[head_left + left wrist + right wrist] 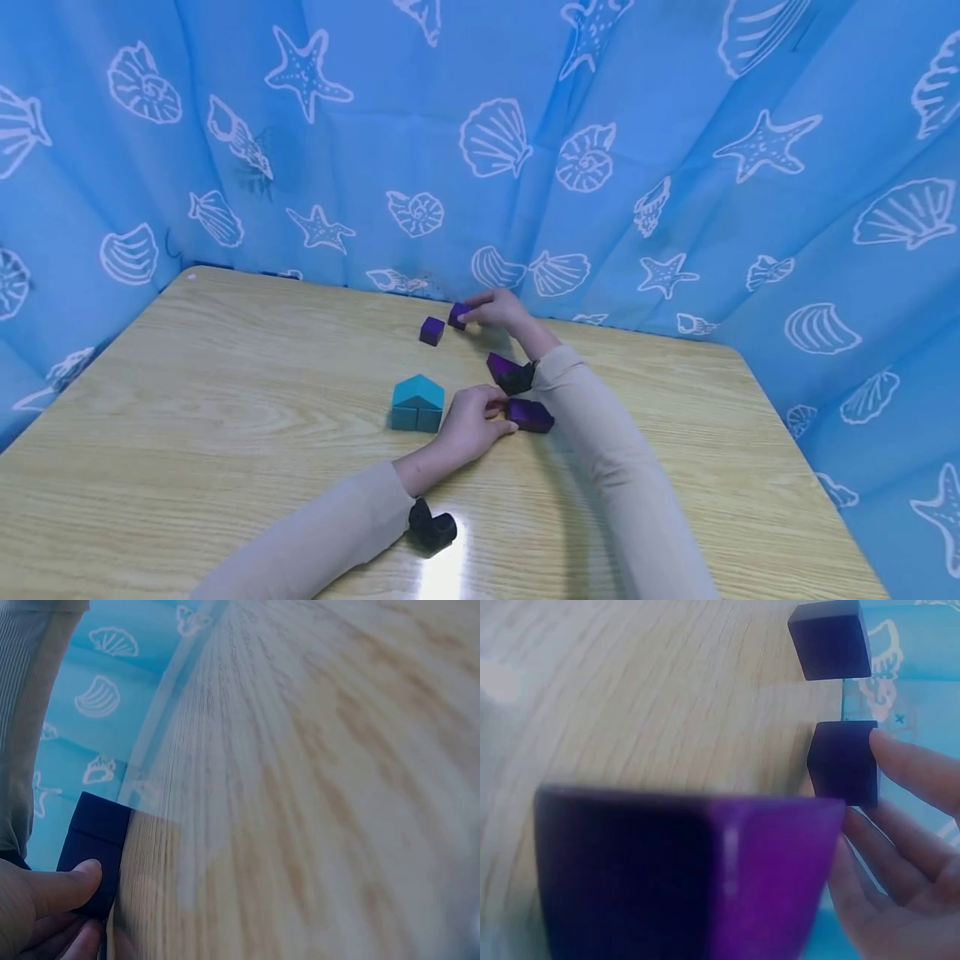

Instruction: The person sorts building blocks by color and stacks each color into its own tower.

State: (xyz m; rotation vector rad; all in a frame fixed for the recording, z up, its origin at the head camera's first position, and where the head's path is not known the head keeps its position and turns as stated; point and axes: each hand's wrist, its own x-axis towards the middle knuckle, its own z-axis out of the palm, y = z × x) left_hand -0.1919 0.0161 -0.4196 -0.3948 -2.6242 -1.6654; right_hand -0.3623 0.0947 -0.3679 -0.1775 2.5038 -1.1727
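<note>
My right hand (498,310) pinches a small purple cube (458,316) at the back of the table; the right wrist view shows the same cube (845,763) between thumb and fingers. A second purple cube (432,331) stands just to its left. Nearer the front, my left hand (472,423) holds the left end of a purple block (531,415), its thumb lying on the dark face of that block (94,840) in the left wrist view. Another purple block (501,367), with slanted sides, lies behind it, partly hidden by the right wrist's camera.
Left of my left hand stands a teal triangular block (418,390) on top of two teal cubes (405,418). A blue curtain (337,167) with shells and starfish hangs along the back edge of the wooden table (187,433). My right forearm reaches over the table's right half.
</note>
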